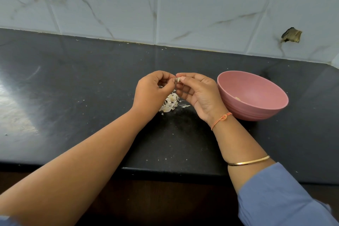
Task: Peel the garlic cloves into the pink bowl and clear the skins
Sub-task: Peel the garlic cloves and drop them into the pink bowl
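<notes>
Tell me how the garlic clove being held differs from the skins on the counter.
The garlic clove is pinched between the left hand and right hand, above the counter; the skins lie on it. The garlic clove is one solid piece; the skins are a heap of thin flakes. Both are pale and outside the pink bowl.

No writing, label, brand or number can be read on the pink bowl (256,110), counter (91,97) or wall tiles (201,5).
</notes>
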Available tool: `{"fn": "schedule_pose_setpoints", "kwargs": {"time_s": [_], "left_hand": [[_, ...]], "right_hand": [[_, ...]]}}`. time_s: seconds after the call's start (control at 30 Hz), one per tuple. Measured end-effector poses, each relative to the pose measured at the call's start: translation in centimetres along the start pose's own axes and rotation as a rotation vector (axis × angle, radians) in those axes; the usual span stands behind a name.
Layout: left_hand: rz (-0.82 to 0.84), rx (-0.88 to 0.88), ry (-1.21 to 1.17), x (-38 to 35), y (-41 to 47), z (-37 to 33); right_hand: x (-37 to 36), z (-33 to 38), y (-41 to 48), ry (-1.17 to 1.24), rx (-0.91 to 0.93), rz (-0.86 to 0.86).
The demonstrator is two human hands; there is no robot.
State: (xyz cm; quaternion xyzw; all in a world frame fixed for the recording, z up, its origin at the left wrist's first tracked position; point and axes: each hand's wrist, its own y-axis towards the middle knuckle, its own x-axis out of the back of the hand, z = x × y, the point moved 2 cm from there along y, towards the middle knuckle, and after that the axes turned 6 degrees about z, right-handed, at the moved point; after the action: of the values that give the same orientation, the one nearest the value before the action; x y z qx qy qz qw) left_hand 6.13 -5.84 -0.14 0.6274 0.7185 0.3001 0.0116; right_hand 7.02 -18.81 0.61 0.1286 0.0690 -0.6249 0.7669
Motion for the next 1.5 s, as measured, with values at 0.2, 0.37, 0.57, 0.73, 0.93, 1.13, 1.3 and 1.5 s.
{"fn": "schedule_pose_setpoints", "kwargs": {"time_s": [0.2,0.37,0.57,0.73,0.93,1.13,1.3,1.5], "left_hand": [[-0.004,0.0,0.085,0.1,-0.1,-0.1],[-0.025,0.024,0.086,0.2,0.0,0.0],[-0.125,0.069,0.079,0.5,0.2,0.3],[-0.136,0.114,0.067,0.5,0.2,0.5],[-0.153,0.169,0.074,0.9,0.4,0.8],[-0.142,0.178,0.083,1.1,0.4,0.9],[-0.128,0.188,0.087,1.1,0.4,1.2],[-0.056,0.195,0.118,0.8,0.5,1.5]], "right_hand": [[0.0,-0.3,0.0,-0.05,0.026,0.0],[-0.1,-0.4,0.1,-0.04,0.034,0.023],[-0.2,-0.3,0.1,-0.056,0.074,0.045],[-0.1,-0.1,-0.1,-0.168,0.154,0.048],[-0.3,-0.4,0.1,-0.601,0.299,-0.046],[-1.4,-0.2,0.0,-0.983,0.469,-0.074],[-1.3,0.1,0.0,-0.932,0.369,-0.106],[-0.9,3.3,0.5,-0.764,0.347,-0.153]]}}
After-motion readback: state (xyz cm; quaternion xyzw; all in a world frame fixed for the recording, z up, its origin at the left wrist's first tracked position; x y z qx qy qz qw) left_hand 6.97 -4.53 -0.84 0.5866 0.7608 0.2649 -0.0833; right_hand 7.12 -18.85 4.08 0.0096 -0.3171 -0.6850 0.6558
